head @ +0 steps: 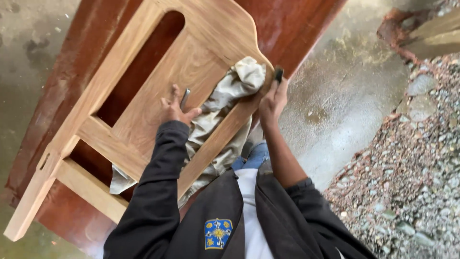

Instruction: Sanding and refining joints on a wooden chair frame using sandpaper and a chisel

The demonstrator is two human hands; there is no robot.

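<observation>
While gripped, dark block in right hand.

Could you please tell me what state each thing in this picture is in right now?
Wooden frame: bare, unfinished, lying tilted on a reddish board.
Cloth: crumpled, draped over the frame's edge.
Left hand: resting on the frame's panel, holding a thin grey tool.
Right hand: gripping a small dark block at the frame's edge.
Concrete floor: stained, damp-looking.
Gravel: loose.

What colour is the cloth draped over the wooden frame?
Off-white, crumpled cloth, seen in the head view.
</observation>
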